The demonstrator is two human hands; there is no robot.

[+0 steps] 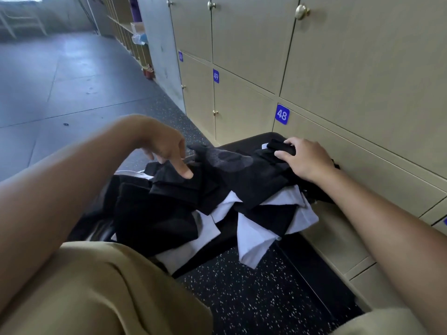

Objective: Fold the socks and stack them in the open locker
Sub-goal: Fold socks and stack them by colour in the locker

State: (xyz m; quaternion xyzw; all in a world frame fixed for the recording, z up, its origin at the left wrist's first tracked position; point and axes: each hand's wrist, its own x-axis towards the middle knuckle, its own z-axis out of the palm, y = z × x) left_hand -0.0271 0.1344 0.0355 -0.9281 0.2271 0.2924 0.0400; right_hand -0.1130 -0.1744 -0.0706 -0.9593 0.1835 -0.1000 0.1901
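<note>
Beside the closed lockers (244, 112), the right hand (307, 159) pinches a black sock (281, 147) at the far end of the heaped socks (217, 197), likely to lift it for folding, while the left hand (167, 147) hangs loosely curled over the pile, holding nothing, and no open locker shows.

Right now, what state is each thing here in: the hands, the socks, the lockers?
Left hand: fingers loosely curled, index fingertip pressing a black sock.
Right hand: gripping a folded black sock.
Sock pile: black and white, jumbled, mostly unstacked.
Locker 48: shut.
Locker 49: shut.
Open locker: not in view.
</note>
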